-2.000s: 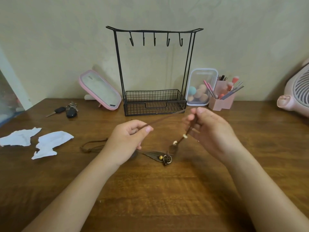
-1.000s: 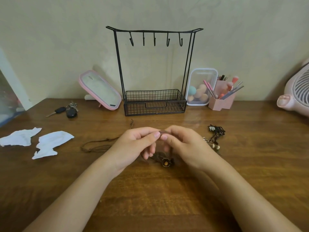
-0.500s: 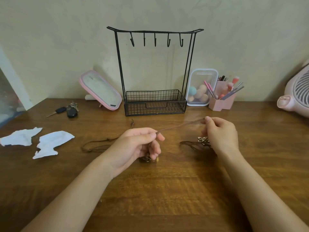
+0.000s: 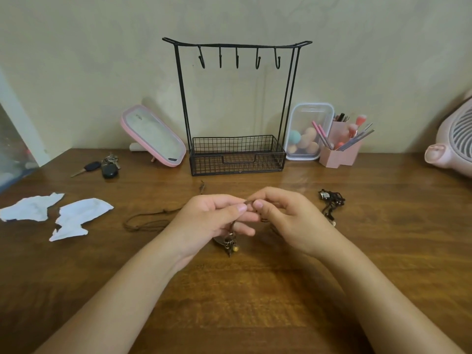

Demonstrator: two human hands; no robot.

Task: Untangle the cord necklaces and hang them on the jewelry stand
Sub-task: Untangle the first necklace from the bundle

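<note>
My left hand (image 4: 212, 222) and my right hand (image 4: 288, 218) meet at the table's middle, thumbs and forefingers pinching the same brown cord necklace (image 4: 148, 221). Its loop trails left over the wood, and its metal pendant with a yellow bead (image 4: 231, 245) hangs under my left hand. A second, dark cord necklace (image 4: 330, 203) lies bunched on the table right of my right hand. The black wire jewelry stand (image 4: 237, 154) rises at the back against the wall, its several hooks (image 4: 237, 60) bare.
Two torn white paper scraps (image 4: 76, 217) lie at the left. Car keys (image 4: 103, 167) and a pink mirror (image 4: 153, 135) sit left of the stand. A clear box of sponges (image 4: 306, 134), a pink brush holder (image 4: 341, 149) and a pink fan (image 4: 454, 139) stand at the right.
My right hand came back left from its stretched-out position and now meets my left hand on the brown cord. The dark necklace lies uncovered at the right.
</note>
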